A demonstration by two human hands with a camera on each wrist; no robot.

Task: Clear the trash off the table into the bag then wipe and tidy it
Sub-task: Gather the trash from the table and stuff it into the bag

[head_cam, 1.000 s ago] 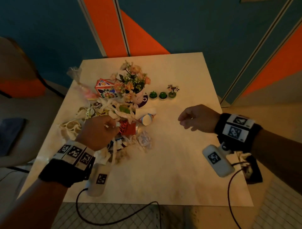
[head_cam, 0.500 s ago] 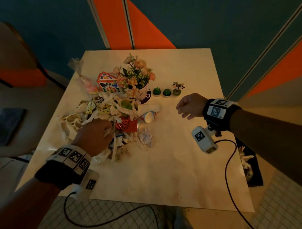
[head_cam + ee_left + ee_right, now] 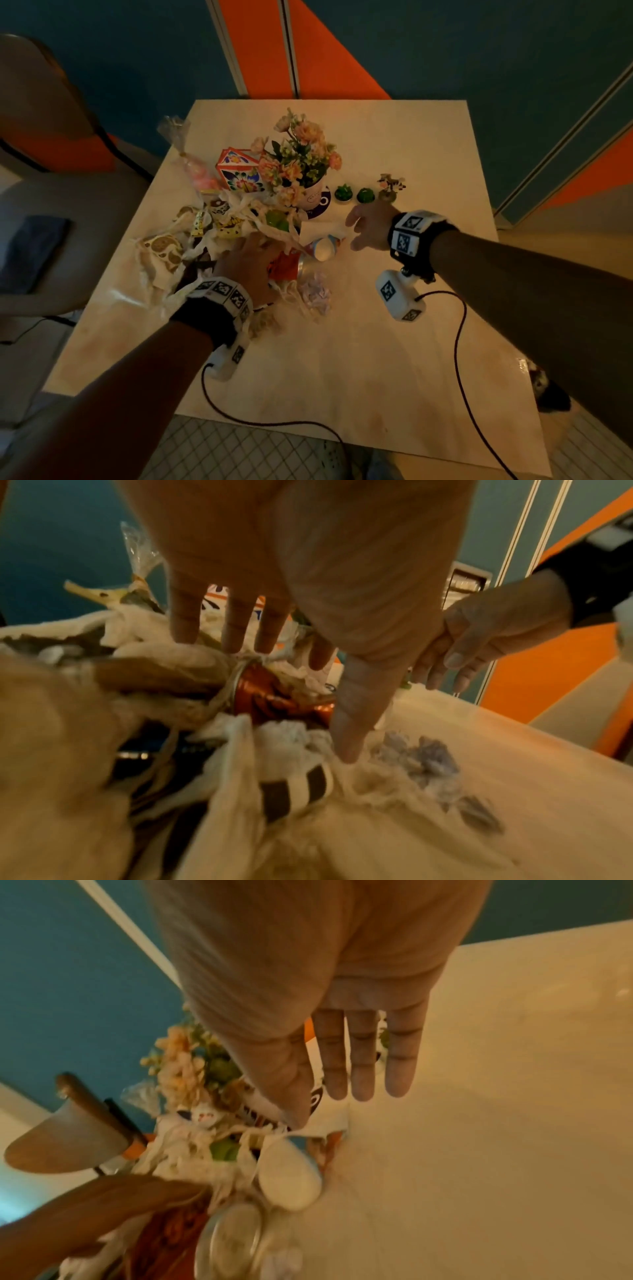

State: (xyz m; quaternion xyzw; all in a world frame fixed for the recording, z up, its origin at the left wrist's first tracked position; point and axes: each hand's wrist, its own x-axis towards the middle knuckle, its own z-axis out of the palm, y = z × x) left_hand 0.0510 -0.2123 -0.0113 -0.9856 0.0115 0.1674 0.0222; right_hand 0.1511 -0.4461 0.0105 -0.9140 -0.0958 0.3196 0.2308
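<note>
A heap of trash lies on the left half of the pale table: crumpled white tissues, snack wrappers, an orange can, a paper cup on its side and a crumpled pale paper ball. My left hand is spread over the can with its fingers straight and holds nothing. My right hand reaches in from the right, fingers straight and apart. Its thumb tip is close to a white paper sheet just above the cup.
Behind the heap stand a flower pot, a patterned box, two small green ornaments and a tiny tree. A chair stands at the left. A dark bag-like thing lies on the floor at the right. Cables trail over the table's near edge.
My left hand has gone from curled to spread and moved forward over the can. The right hand has opened from a loose fist and moved left and forward towards the cup.
</note>
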